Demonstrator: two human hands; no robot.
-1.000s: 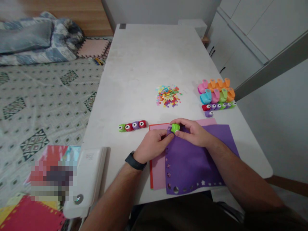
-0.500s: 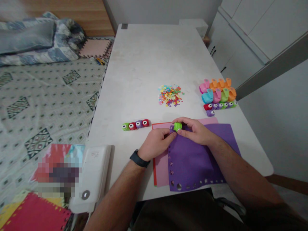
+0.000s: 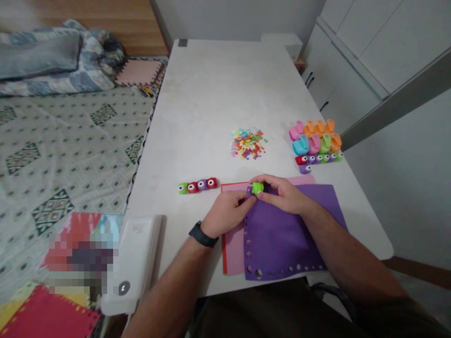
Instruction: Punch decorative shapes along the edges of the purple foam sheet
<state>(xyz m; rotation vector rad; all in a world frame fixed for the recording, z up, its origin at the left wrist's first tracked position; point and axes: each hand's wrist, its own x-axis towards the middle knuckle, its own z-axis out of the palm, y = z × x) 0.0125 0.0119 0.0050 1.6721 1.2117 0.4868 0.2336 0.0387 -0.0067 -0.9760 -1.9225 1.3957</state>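
Confetti pile (image 3: 248, 143) on the table (image 3: 207, 94), behind the stacked sheets (image 3: 285, 234).

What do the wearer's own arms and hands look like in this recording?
The left hand and right hand are both ungloved, and the forearms are bare. A dark wristwatch or band circles the left wrist; the right wrist shows none. Dark sleeve fabric appears high on the right arm; no left sleeve is in view.

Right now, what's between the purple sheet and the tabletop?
In the head view, a pink sheet lies under the purple sheet, and a red sheet peeks out beneath the pink, above the tabletop. Any further layers are hard to tell.
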